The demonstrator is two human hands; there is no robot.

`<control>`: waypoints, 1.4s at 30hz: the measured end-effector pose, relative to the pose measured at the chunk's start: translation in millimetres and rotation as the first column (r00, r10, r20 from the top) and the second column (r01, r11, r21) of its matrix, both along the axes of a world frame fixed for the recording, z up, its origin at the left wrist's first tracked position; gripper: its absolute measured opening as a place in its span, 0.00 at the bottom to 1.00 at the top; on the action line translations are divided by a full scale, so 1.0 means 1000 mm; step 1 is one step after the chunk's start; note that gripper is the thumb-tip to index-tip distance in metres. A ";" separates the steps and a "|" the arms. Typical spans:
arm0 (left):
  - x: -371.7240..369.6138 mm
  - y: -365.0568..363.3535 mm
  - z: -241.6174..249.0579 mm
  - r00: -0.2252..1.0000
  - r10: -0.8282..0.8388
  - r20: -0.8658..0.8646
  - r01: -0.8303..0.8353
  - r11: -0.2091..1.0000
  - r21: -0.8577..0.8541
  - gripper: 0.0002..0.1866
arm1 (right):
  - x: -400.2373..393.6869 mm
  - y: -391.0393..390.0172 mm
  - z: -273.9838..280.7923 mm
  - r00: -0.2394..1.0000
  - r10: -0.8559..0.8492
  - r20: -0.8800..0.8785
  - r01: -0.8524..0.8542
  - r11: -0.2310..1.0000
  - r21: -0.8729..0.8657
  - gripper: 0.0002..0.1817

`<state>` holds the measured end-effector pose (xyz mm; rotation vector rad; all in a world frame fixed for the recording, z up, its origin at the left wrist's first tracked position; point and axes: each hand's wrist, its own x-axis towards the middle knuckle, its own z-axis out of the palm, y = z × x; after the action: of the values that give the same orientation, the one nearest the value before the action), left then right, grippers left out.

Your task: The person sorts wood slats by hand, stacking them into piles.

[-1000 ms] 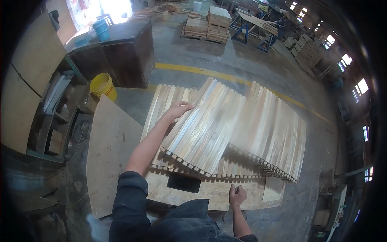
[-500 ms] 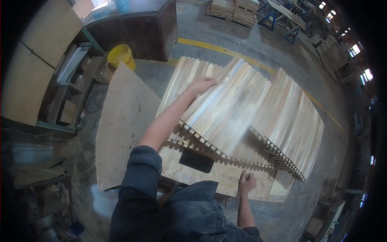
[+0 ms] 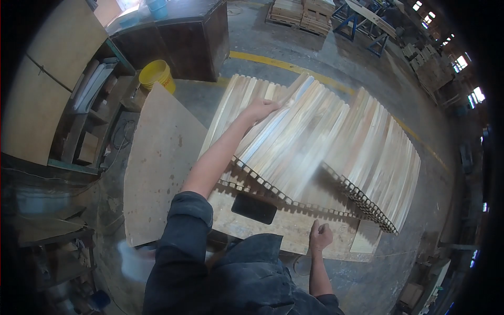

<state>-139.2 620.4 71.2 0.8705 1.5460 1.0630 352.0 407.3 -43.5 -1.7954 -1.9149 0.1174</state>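
Observation:
A large mat of narrow wooden slats [image 3: 294, 142], joined side by side, lies folded in overlapping layers across the workbench. My left hand [image 3: 262, 110] reaches over it, its fingers closed around a raised edge of the slat mat near the far left fold. Below the mat's near edge, my right hand [image 3: 321, 236] hovers or rests at the bench's front, curled into a loose fist; whatever may be inside it is hidden. A black phone [image 3: 254, 208] lies on the workbench top [image 3: 231, 218] between my two arms.
A brown board [image 3: 160, 173] stands at the bench's left side. Behind it are a yellow bucket [image 3: 157, 76] and an open shelf unit [image 3: 86, 121]. A dark cabinet [image 3: 173, 47] stands at the back left; stacked wood [image 3: 302, 14] and blue trestles [image 3: 346, 29] are farther off.
Both hands and the slat mat keep nearly the same positions. The whole view has shifted very slightly.

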 end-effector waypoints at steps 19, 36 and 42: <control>0.018 0.006 -0.005 0.912 0.000 -0.410 0.017 0.999 0.039 0.27 | 0.003 0.000 0.004 1.000 0.022 -0.014 -0.022 1.000 0.016 0.25; 0.219 -0.344 0.073 0.572 0.699 -0.430 -0.579 0.715 0.392 0.17 | -0.023 0.007 0.161 0.361 0.272 -0.892 -0.835 0.520 -0.179 0.15; 0.418 -0.581 -0.113 0.636 0.542 -0.549 -0.738 0.636 -0.226 0.17 | -0.076 0.011 0.349 -0.488 0.523 -0.699 -0.849 -0.098 0.519 0.22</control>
<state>278.8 39.0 -42.0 0.1862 2.4992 0.9707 276.3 417.9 305.9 0.4498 -1.8064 1.6848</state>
